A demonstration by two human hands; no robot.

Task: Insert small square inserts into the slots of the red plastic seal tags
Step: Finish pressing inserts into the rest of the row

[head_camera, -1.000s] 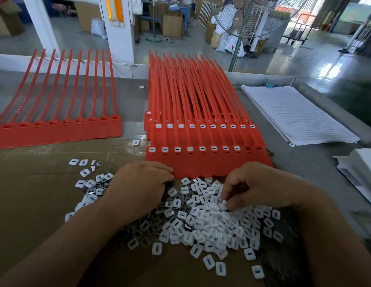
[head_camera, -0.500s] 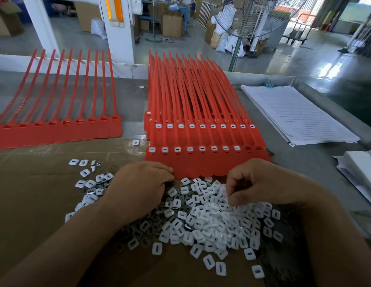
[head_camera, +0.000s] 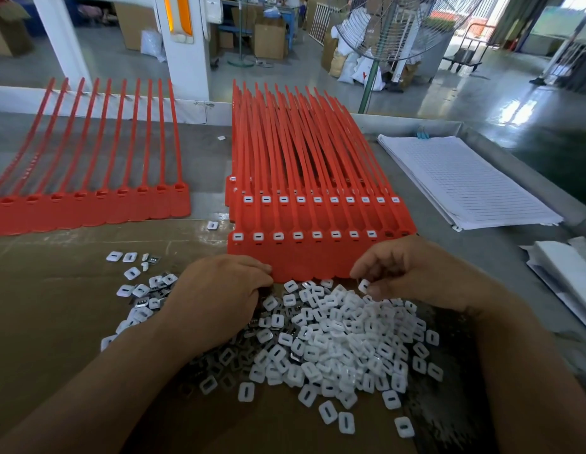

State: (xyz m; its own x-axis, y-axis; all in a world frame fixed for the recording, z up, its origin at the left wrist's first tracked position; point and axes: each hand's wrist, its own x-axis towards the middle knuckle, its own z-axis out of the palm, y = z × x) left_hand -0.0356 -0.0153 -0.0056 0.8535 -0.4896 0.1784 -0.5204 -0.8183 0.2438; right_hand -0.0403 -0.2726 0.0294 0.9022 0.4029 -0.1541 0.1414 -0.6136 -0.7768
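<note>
Nearest, on the cardboard, a heap of white inserts lay within easy reach, and the left hand rested curled over its edge against the red tags, likely steadying them; whether it gripped anything could not be told. Just beyond, the right hand pinched one insert, seemingly meant for the two unfilled slots ending the front row. Farther left, another strip of tags waited unfilled.

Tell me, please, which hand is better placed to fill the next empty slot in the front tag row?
Right. The right hand pinches a white insert just below the empty slots; the left hand lies by the filled slots.
</note>
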